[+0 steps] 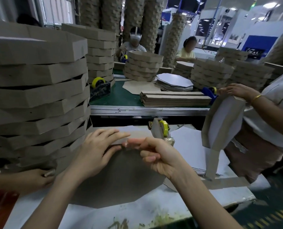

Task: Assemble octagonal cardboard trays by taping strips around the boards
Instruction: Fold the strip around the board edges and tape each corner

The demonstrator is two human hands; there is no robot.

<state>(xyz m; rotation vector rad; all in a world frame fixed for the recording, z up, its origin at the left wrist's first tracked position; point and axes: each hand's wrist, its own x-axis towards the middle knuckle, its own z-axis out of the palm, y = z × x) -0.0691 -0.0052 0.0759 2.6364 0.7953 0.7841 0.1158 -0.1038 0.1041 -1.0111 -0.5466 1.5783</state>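
The left grip (pixel 94 152) lies wide, its straight fingers pressing the strip (pixel 140 133) at the far edge of the octagonal board (pixel 120 179), which lies flat on the desk (pixel 137 217). The right grip (pixel 159 156) is narrow, with forefinger and thumb at that seam; blur hides any pinch. A tray stack (pixel 38 96) crowds the left, and a tape dispenser (pixel 160 129) stands just beyond.

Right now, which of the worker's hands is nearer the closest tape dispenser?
Right. The right hand sits just below and left of the dispenser, close to its base; the left hand is further left, at the board's top edge.
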